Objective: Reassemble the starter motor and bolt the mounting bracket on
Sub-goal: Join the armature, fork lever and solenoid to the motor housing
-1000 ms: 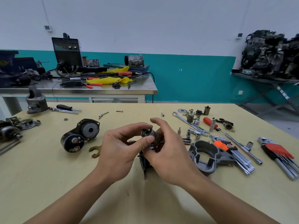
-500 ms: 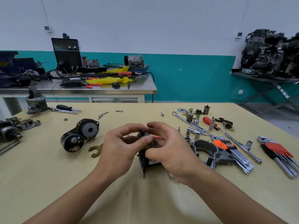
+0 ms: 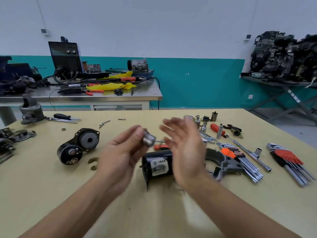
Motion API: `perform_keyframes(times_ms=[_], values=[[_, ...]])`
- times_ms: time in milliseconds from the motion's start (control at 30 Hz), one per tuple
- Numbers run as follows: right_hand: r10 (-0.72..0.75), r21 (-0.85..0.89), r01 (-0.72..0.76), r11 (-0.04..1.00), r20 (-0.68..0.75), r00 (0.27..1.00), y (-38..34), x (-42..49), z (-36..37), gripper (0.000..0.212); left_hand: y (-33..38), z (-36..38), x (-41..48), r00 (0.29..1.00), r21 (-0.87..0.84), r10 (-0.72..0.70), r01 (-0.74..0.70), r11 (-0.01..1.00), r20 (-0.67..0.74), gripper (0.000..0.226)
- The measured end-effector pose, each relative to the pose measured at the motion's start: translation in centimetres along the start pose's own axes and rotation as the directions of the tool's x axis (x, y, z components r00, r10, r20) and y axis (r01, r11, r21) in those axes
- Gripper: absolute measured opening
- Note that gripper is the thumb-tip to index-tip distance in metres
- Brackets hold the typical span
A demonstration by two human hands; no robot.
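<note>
A small silvery metal cylinder [image 3: 148,139] is pinched by the left hand [image 3: 120,156] — the right hand [image 3: 186,152] is spread open.

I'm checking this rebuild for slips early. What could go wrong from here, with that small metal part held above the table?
The left hand pinches the small metal part by fingertips only, and the right hand is open, off it: it could drop. The black motor body lies on its side, unheld, and might roll or get knocked. Loose sockets beside the right hand could be scattered.
</note>
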State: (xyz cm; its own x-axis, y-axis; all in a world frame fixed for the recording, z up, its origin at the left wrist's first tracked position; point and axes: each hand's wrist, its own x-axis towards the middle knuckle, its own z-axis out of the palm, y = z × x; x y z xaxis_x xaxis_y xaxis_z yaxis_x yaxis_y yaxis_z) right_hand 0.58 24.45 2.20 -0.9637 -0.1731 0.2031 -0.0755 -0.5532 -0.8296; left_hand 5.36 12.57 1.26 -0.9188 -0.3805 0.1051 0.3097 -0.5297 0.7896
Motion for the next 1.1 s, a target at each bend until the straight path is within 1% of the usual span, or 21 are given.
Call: perform_keyframes(times_ms=[67,100,167,200,267,333,400,467,500,600,667,700,733,767,833,867,900,933,967,1000,1100], values=[[-0.104,-0.001,0.104,0.995,-0.027,0.994,1.5,-1.0,1.4,0.035,-2.2,2.0,-1.8,0.998,0.060,-0.005,0.000,0.998,0.069,0.030],[-0.139,-0.002,0.140,0.990,-0.078,0.987,1.8,-1.2,1.6,0.037,-2.8,2.7,-2.4,0.997,0.094,0.026,-0.032,0.995,0.068,0.036],[-0.128,0.061,0.137,0.989,-0.137,0.982,1.4,-0.5,1.2,0.042,-3.1,3.2,-2.9,0.988,0.192,0.122,-0.138,0.972,0.093,0.040],[-0.095,0.100,0.109,0.989,-0.132,0.987,1.1,-0.2,0.8,0.043,-2.9,3.2,-2.9,0.977,0.249,0.164,-0.194,0.949,0.134,0.038],[-0.017,0.137,0.025,0.990,-0.059,0.998,0.6,0.0,0.2,0.045,-2.4,2.9,-2.5,0.958,0.369,0.207,-0.269,0.890,0.198,0.036],[0.032,0.113,-0.042,0.993,0.088,0.996,0.7,-0.1,0.0,0.045,-1.8,2.5,-2.0,0.942,0.430,0.246,-0.324,0.843,0.227,0.034],[0.043,-0.074,-0.028,0.997,0.218,0.975,0.5,0.0,-0.1,0.035,-1.0,1.8,-1.3,0.932,0.432,0.299,-0.360,0.827,0.204,0.033],[0.016,-0.368,0.098,0.925,0.296,0.955,0.1,0.5,-0.5,0.022,-0.2,0.7,-0.1,0.925,0.430,0.347,-0.380,0.819,0.157,0.030],[0.014,-0.461,0.151,0.875,0.336,0.942,0.0,0.7,-0.6,0.018,0.1,0.2,0.3,0.923,0.452,0.361,-0.380,0.807,0.131,0.030],[0.046,-0.533,0.229,0.815,0.454,0.890,0.0,0.7,-1.3,0.016,0.0,-0.9,0.8,0.936,0.555,0.338,-0.333,0.762,0.097,0.033],[0.038,-0.547,0.255,0.797,0.467,0.884,0.1,0.7,-1.8,0.017,0.4,-1.4,1.3,0.960,0.621,0.254,-0.270,0.736,0.116,0.031],[0.030,-0.546,0.251,0.799,0.453,0.891,0.2,0.8,-1.9,0.017,1.0,-1.8,1.8,0.966,0.673,0.216,-0.253,0.695,0.140,0.032],[0.029,-0.540,0.228,0.810,0.426,0.904,0.2,1.0,-1.9,0.016,1.7,-2.4,2.4,0.967,0.740,0.197,-0.249,0.624,0.159,0.037],[0.043,-0.525,0.181,0.831,0.386,0.922,0.2,1.2,-1.9,0.017,2.5,-3.2,3.1,0.968,0.821,0.196,-0.239,0.519,0.158,0.043],[0.101,-0.466,0.052,0.883,0.297,0.950,-0.1,1.6,-2.0,0.025,3.5,-5.4,4.5,0.973,0.967,0.200,-0.155,0.204,0.113,0.042],[0.134,-0.430,-0.008,0.903,0.264,0.955,-0.2,1.8,-2.1,0.031,3.6,-6.5,5.0,0.983,0.995,0.158,-0.099,0.029,0.093,0.040],[0.163,-0.398,-0.056,0.916,0.241,0.957,-0.3,2.0,-2.2,0.035,3.5,-7.4,5.4,0.994,0.988,0.092,-0.051,-0.144,0.065,0.041],[0.184,-0.376,-0.090,0.922,0.222,0.958,-0.2,2.0,-2.3,0.038,3.1,-8.2,5.8,0.999,0.959,0.026,-0.019,-0.284,0.027,0.042],[0.195,-0.368,-0.110,0.923,0.203,0.959,-0.1,2.1,-2.3,0.042,2.8,-8.6,6.0,1.000,0.929,-0.012,0.004,-0.371,-0.009,0.043],[0.198,-0.371,-0.119,0.921,0.184,0.963,0.0,2.1,-2.4,0.046,2.7,-8.9,6.1,0.999,0.909,-0.016,0.027,-0.417,-0.037,0.044],[0.194,-0.396,-0.125,0.910,0.139,0.971,0.0,2.1,-2.5,0.042,2.6,-9.0,6.5,0.997,0.897,0.042,0.072,-0.437,-0.060,0.044]])
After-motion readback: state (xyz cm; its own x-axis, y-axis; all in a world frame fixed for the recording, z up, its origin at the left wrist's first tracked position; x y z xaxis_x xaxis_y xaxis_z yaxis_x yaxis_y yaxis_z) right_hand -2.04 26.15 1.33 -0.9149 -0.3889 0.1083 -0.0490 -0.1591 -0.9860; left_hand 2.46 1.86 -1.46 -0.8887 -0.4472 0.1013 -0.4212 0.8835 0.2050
